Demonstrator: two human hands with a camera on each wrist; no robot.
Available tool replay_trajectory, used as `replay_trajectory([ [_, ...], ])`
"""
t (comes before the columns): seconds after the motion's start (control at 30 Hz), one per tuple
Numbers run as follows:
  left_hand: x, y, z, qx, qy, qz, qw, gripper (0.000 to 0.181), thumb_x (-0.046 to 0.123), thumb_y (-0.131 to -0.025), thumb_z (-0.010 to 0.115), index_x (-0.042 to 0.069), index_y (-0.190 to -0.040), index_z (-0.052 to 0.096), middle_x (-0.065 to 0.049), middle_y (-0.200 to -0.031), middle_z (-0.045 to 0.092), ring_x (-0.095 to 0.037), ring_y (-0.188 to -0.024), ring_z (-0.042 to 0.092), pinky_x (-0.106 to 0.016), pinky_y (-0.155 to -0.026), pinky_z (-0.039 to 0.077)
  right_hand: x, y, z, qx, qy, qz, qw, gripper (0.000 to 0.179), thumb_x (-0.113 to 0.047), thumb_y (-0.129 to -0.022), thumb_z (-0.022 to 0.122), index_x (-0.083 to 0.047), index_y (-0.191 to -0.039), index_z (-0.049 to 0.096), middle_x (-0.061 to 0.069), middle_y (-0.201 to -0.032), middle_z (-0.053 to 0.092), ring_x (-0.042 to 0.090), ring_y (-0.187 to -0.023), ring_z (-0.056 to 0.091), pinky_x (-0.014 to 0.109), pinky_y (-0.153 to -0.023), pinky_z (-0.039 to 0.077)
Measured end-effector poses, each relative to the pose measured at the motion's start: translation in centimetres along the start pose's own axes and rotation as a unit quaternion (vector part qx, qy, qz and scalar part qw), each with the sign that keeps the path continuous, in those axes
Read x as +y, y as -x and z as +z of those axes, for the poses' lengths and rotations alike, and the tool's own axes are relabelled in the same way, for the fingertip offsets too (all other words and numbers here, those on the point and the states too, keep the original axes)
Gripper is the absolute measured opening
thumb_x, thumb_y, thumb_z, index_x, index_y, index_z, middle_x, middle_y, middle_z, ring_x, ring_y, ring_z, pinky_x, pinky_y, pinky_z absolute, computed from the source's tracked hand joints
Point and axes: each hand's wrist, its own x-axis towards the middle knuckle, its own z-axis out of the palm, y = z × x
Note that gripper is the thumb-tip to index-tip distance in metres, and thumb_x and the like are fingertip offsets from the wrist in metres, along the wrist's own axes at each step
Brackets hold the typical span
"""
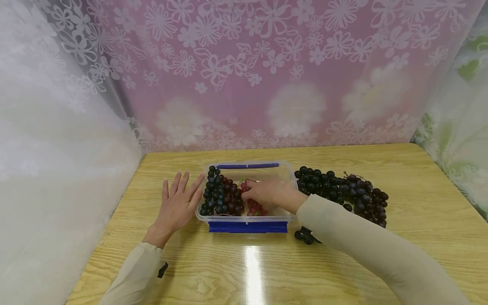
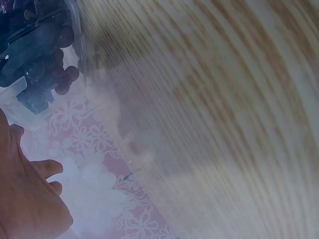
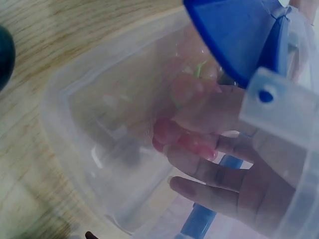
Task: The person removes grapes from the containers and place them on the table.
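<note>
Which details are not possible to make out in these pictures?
Head view: the right hand covers some red grapes.
Head view: the right sleeve hides some dark grapes beside the container.
Left wrist view: the frame's edge cuts off the left hand.
Right wrist view: the left edge cuts off a dark thing.

In the clear plastic container (image 1: 247, 219), free room lay rightmost (though the right hand (image 1: 265, 194) reached across); blue-black grapes (image 1: 215, 194) blocked the left end.

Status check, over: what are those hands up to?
Right hand holds red grapes inside clear box. Left hand spread beside box. Dark grapes crowd box's left side.
</note>
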Motion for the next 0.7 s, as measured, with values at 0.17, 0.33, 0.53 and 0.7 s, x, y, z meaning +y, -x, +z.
replay_trajectory([
  [0.17,0.07,0.02,-0.06,-0.002,-0.002,-0.001,1.0,0.052,0.05,-0.103,0.025,0.035,-0.153,0.021,-0.014,-0.158,0.01,-0.034,-0.144,-0.003,-0.058,-0.107,-0.013,-0.1,-0.2,0.06,-0.001,-0.007,0.0,1.0,0.035,-0.012,-0.084,0.073,-0.034,-0.108,0.06,-0.002,-0.116,0.049,0.013,-0.07,0.05,0.025,-0.052,0.041],
  [0.33,0.1,0.08,-0.01,-0.002,0.0,-0.001,1.0,0.052,0.047,-0.104,0.028,0.035,-0.153,0.02,-0.015,-0.158,0.011,-0.035,-0.144,-0.002,-0.058,-0.107,-0.013,0.23,-0.61,0.02,-0.016,-0.024,0.002,0.9996,0.035,-0.018,-0.081,0.078,-0.034,-0.106,0.061,-0.004,-0.112,0.05,0.012,-0.078,0.051,0.026,-0.059,0.046],
  [0.53,0.12,0.07,0.0,0.0,0.004,-0.001,1.0,0.051,0.046,-0.104,0.028,0.035,-0.153,0.021,-0.015,-0.158,0.011,-0.034,-0.144,-0.002,-0.058,-0.107,-0.013,0.42,-0.71,-0.1,-0.021,-0.035,0.011,0.9991,0.03,-0.022,-0.08,0.079,-0.035,-0.101,0.062,-0.008,-0.102,0.052,0.011,-0.083,0.051,0.026,-0.063,0.048],
  [0.7,0.09,0.06,0.02,0.003,0.002,0.0,1.0,0.052,0.047,-0.104,0.028,0.035,-0.153,0.021,-0.015,-0.157,0.012,-0.035,-0.144,-0.001,-0.057,-0.107,-0.013,0.12,-0.44,-0.13,-0.013,-0.024,0.021,0.9994,0.029,-0.019,-0.083,0.076,-0.035,-0.104,0.063,-0.007,-0.105,0.055,0.011,-0.083,0.052,0.028,-0.067,0.049],
])
